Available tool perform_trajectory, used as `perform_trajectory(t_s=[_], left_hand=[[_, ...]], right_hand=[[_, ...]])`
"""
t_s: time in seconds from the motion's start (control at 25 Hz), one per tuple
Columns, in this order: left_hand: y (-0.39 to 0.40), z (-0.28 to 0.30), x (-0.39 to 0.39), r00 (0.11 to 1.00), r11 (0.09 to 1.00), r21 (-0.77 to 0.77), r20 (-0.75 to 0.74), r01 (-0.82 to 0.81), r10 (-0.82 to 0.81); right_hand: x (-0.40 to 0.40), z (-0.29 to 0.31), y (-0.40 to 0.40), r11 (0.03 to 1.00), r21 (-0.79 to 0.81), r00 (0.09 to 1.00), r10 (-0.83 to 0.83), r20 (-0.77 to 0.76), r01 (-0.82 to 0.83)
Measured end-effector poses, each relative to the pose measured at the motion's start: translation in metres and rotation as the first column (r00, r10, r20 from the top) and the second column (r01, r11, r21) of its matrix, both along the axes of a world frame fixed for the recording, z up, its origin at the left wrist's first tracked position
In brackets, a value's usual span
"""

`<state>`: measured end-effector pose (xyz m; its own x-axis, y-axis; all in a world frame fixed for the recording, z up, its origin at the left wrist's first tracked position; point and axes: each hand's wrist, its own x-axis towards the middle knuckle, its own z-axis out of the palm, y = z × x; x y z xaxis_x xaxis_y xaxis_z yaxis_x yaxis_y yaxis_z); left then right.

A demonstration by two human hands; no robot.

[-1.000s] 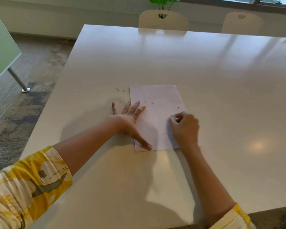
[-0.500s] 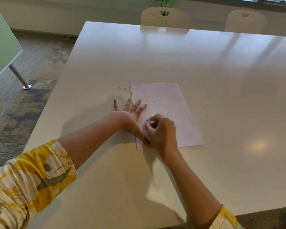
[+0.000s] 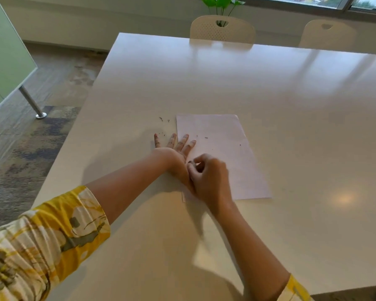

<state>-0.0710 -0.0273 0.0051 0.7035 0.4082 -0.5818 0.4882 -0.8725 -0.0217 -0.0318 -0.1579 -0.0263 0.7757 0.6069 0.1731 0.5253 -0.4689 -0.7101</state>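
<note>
A pale pink sheet of paper (image 3: 221, 148) lies flat on the big white table (image 3: 269, 88). My left hand (image 3: 174, 153) rests flat with spread fingers across the sheet's left edge, holding it down. My right hand (image 3: 208, 177) sits on the sheet's near left part, right against my left thumb, with its fingers curled under. What the curled fingers hold, if anything, is hidden. Tiny dark specks (image 3: 164, 120) lie scattered on the table left of the sheet and on the paper.
Two cream chairs (image 3: 221, 29) (image 3: 328, 33) stand at the table's far side, with a green plant (image 3: 220, 3) behind them. A green panel on a metal leg (image 3: 30, 101) stands on the floor at the left. The table's left edge runs close to my left arm.
My right hand slid left across the paper from its right side until it met my left thumb. My left hand stayed flat in place.
</note>
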Motion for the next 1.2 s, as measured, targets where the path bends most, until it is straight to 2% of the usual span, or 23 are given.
perform_trajectory(t_s=[0.04, 0.08, 0.2, 0.28, 0.36, 0.44, 0.48, 0.52, 0.6, 0.68, 0.76, 0.84, 0.92, 0.96, 1.04, 1.12, 1.16, 1.2], left_hand=[[0.0, 0.0, 0.0, 1.0, 1.0, 0.01, 0.0, 0.005, -0.005], [0.0, 0.001, 0.0, 1.0, 1.0, 0.0, -0.001, -0.001, 0.001], [-0.001, 0.004, -0.002, 1.0, 0.998, -0.054, -0.013, -0.026, 0.025], [-0.002, 0.005, -0.002, 0.999, 0.998, -0.053, -0.016, -0.032, 0.031], [-0.001, 0.005, -0.001, 0.999, 0.999, -0.039, -0.027, -0.02, 0.019], [-0.002, 0.002, 0.0, 1.0, 1.0, -0.005, -0.023, 0.019, -0.019], [-0.002, 0.001, 0.0, 0.999, 1.0, 0.002, -0.02, 0.03, -0.03], [-0.001, 0.001, -0.001, 1.0, 1.0, -0.009, -0.016, 0.022, -0.022], [0.001, 0.002, -0.001, 1.0, 0.999, -0.048, -0.008, -0.015, 0.015], [0.0, 0.004, -0.002, 1.0, 0.998, -0.064, -0.006, -0.028, 0.028], [0.0, 0.003, -0.001, 1.0, 0.998, -0.059, -0.012, -0.023, 0.022], [0.0, 0.001, 0.0, 1.0, 0.999, -0.036, -0.021, -0.003, 0.002], [-0.001, 0.0, 0.0, 1.0, 1.0, -0.014, -0.017, 0.026, -0.026], [0.0, 0.0, 0.0, 1.0, 0.999, -0.018, -0.016, 0.027, -0.027], [0.001, 0.001, 0.0, 1.0, 0.999, -0.041, -0.016, -0.004, 0.003], [0.0, 0.003, -0.001, 1.0, 0.998, -0.056, -0.019, -0.025, 0.024], [0.0, 0.003, 0.0, 0.999, 0.998, -0.057, -0.023, -0.027, 0.025], [0.0, 0.003, 0.0, 0.999, 0.998, -0.054, -0.027, -0.024, 0.022]], right_hand=[[-0.001, 0.001, 0.0, 0.999, 0.005, 0.999, 0.036, 0.009, -0.036], [0.012, 0.004, -0.005, 1.0, -0.002, 1.0, -0.021, 0.005, 0.021], [0.074, 0.018, -0.043, 0.937, -0.093, 0.941, -0.336, 0.04, 0.338], [0.083, 0.02, -0.047, 0.891, -0.117, 0.898, -0.436, 0.051, 0.439], [0.053, 0.016, -0.021, 0.943, -0.062, 0.945, -0.325, 0.028, 0.326], [0.013, 0.005, 0.001, 0.998, -0.024, 0.998, -0.06, -0.002, 0.06], [0.006, 0.002, 0.002, 1.0, -0.013, 1.0, 0.02, 0.006, -0.02], [0.015, 0.004, -0.002, 1.0, -0.005, 1.0, 0.006, 0.004, -0.006], [0.055, 0.013, -0.02, 0.983, -0.034, 0.984, -0.18, 0.003, 0.18], [0.089, 0.021, -0.036, 0.925, -0.111, 0.931, -0.359, 0.066, 0.364], [0.086, 0.022, -0.025, 0.92, -0.096, 0.923, -0.374, 0.087, 0.381], [0.046, 0.015, 0.0, 0.985, -0.04, 0.986, -0.164, 0.03, 0.165], [0.015, 0.004, 0.011, 0.996, -0.009, 0.996, 0.085, 0.009, -0.085], [0.02, 0.004, 0.009, 0.995, 0.007, 0.995, 0.095, 0.003, -0.095], [0.056, 0.013, -0.005, 0.996, -0.012, 0.996, -0.086, -0.018, 0.086], [0.089, 0.021, -0.018, 0.953, -0.077, 0.956, -0.291, 0.046, 0.294], [0.094, 0.02, -0.017, 0.941, -0.075, 0.943, -0.327, 0.057, 0.331], [0.086, 0.02, -0.01, 0.954, -0.051, 0.954, -0.294, 0.052, 0.297]])
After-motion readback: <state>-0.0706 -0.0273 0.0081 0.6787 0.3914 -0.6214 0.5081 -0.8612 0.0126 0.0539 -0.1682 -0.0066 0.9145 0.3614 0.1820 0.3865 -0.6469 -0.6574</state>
